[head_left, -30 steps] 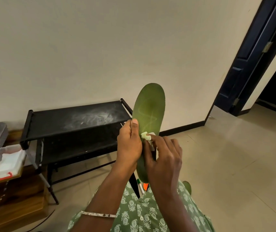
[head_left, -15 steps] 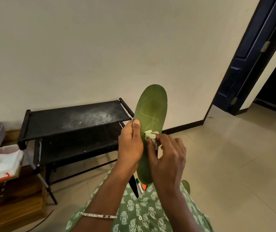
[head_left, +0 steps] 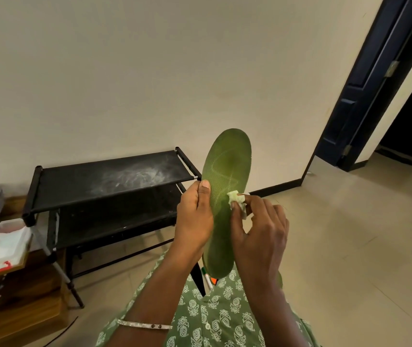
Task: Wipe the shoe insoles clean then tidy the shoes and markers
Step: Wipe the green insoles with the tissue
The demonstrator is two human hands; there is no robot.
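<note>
Green insole (head_left: 228, 181) is held upright at frame centre, toe at 12 o'clock. Left hand (head_left: 194, 219) grips its 9 o'clock edge. Right hand (head_left: 260, 236), at 3 o'clock, pinches a white wipe (head_left: 236, 199) against its face. Marker (head_left: 207, 278) at 6 o'clock.

Insole (head_left: 227, 171): green, mesh-textured, nearly upright with the toe up. I see pale scribbled lines across its upper half. The left hand (head_left: 194, 216) grips its left edge, thumb on the face.
Wipe (head_left: 236, 200): small crumpled whitish wad, pinched by the right hand (head_left: 260, 236) and pressed on the insole's right side, about mid-length.
Marker (head_left: 207, 280): white barrel with green on it, just below the insole's heel, mostly hidden.
Orange bit (head_left: 214, 280): beside the marker; I cannot tell what it is.
</note>
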